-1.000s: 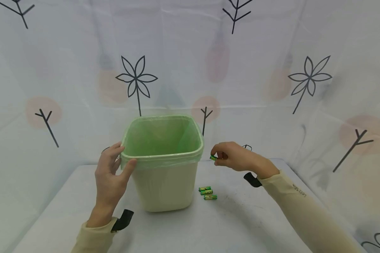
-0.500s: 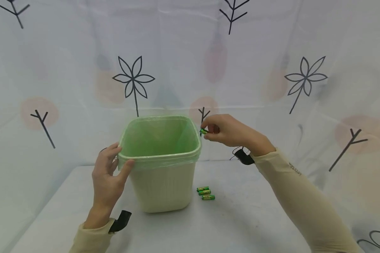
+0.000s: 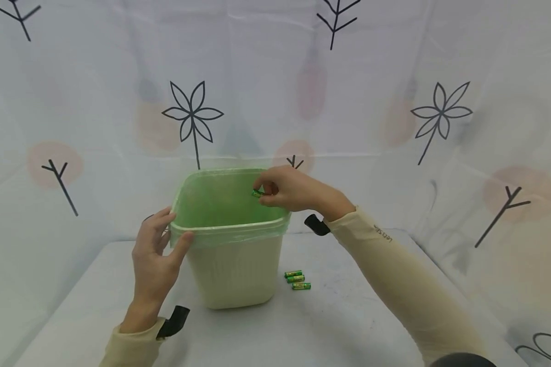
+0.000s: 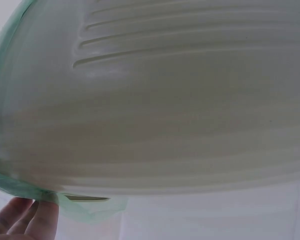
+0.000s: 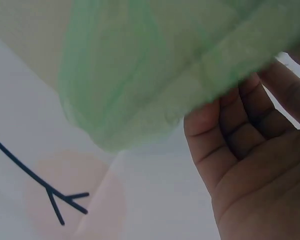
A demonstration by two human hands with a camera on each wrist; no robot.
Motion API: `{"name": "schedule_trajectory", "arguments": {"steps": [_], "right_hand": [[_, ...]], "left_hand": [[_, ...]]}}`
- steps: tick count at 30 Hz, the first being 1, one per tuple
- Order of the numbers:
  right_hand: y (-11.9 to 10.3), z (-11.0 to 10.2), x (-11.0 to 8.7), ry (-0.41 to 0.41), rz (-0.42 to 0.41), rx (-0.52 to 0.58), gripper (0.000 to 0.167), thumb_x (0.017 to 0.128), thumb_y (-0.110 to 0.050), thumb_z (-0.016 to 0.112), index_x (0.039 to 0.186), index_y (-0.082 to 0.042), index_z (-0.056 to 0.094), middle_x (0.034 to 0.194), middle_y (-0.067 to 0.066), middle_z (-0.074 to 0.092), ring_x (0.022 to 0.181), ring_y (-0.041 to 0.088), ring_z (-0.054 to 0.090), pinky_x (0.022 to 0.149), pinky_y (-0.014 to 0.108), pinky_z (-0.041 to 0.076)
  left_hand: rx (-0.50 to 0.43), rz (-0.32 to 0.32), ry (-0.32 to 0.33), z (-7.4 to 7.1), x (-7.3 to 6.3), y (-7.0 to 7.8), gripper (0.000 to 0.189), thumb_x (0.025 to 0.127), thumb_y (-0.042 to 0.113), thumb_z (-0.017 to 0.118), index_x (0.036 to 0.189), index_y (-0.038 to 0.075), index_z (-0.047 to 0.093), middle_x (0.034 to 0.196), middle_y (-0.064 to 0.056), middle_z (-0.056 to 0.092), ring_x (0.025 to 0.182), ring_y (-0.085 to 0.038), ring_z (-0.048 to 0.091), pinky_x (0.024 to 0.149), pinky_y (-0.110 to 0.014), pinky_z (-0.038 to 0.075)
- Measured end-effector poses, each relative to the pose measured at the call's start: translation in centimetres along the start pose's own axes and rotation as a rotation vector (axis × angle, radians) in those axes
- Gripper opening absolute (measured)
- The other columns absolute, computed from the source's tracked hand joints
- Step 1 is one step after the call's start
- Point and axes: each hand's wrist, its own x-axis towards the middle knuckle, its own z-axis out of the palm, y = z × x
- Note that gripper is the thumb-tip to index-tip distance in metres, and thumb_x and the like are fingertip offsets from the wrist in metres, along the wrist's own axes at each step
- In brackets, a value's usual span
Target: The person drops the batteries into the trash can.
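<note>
A pale trash bin (image 3: 234, 272) stands upright on the table, its rim covered by a thin green bag liner (image 3: 231, 232). My left hand (image 3: 155, 272) grips the bin's near left corner at the rim, thumb in front and fingers along the side. In the left wrist view, fingertips (image 4: 42, 220) press against the liner's edge below the bin wall (image 4: 190, 120). Over the bin's opening, near its right side, my right hand (image 3: 298, 189) pinches a small green battery (image 3: 256, 193) between thumb and fingers. The liner blocks that battery from the right wrist view.
Three green batteries (image 3: 296, 279) lie close together on the white table (image 3: 340, 316), right of the bin's base. A white curtain (image 3: 362, 127) with flower and twig drawings hangs behind and along both sides.
My right hand has risen and moved left, carrying the battery from beside the bin to above its opening. The left hand keeps its grip on the rim.
</note>
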Motion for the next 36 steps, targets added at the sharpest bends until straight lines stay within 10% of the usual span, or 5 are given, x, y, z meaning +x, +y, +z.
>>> {"name": "schedule_trajectory", "arguments": {"steps": [10,19,36], "right_hand": [[0.1,1.9,2.2,-0.059,0.041,0.004,0.02,0.09,-0.014,0.066,0.11,-0.01,0.065,0.08,-0.001,0.058,0.071,0.014,0.051,0.07,0.028,0.049],[0.3,3.3,3.5,-0.087,0.026,-0.039,0.017,0.09,-0.013,0.065,0.106,-0.012,0.067,0.077,-0.002,0.056,0.069,0.012,0.049,0.07,0.027,0.047],[-0.2,3.3,3.4,-0.123,0.065,-0.053,0.026,0.09,-0.02,0.067,0.114,-0.01,0.063,0.079,-0.001,0.057,0.07,0.013,0.051,0.073,0.028,0.048]], "left_hand": [[-0.017,0.006,0.009,0.3,-0.5,-3.4,0.048,0.076,-0.012,0.073,0.121,-0.007,0.055,0.13,-0.018,0.052,0.123,-0.022,0.053,0.097,-0.02,0.045],[-0.009,0.007,-0.001,0.0,-0.1,-0.3,0.043,0.078,-0.012,0.07,0.117,-0.014,0.053,0.126,-0.025,0.051,0.121,-0.026,0.054,0.098,-0.021,0.045],[-0.018,-0.017,-0.012,0.0,0.0,-0.1,0.045,0.077,-0.013,0.07,0.118,-0.013,0.053,0.128,-0.024,0.051,0.122,-0.021,0.053,0.099,-0.022,0.044]]}}
